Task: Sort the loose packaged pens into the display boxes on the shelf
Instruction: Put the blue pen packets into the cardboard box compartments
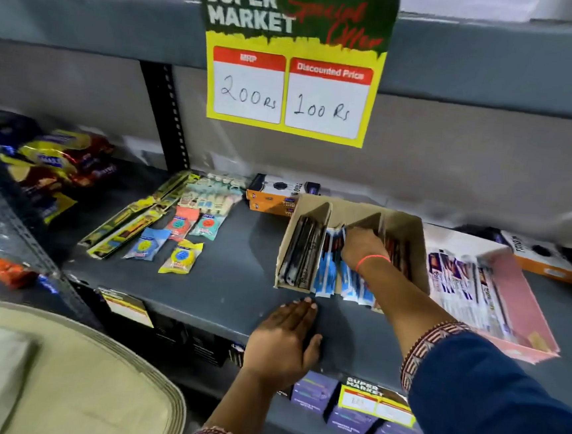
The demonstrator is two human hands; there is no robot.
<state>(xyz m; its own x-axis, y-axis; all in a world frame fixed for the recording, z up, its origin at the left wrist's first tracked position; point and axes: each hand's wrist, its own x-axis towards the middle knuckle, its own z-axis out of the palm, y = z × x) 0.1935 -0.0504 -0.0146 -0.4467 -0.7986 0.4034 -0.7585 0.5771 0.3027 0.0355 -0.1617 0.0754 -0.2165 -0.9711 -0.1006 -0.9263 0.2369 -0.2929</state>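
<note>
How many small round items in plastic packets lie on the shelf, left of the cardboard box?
4. Orange packet and teal packet lie side by side; blue packet and yellow packet lie nearer the shelf edge. More may be hidden under the pale packets behind.

My left hand (282,337) lies flat, palm down, fingers (299,308) together. Right hand (361,247) reaches forward, fingers curled downward.

My left hand (282,341) lies flat on the matt grey painted metal shelf (223,280); my right hand (365,248) is among glossy plastic pen packets (328,272) in the plain brown cardboard display box (404,227), its surface dull and slightly rough
</note>
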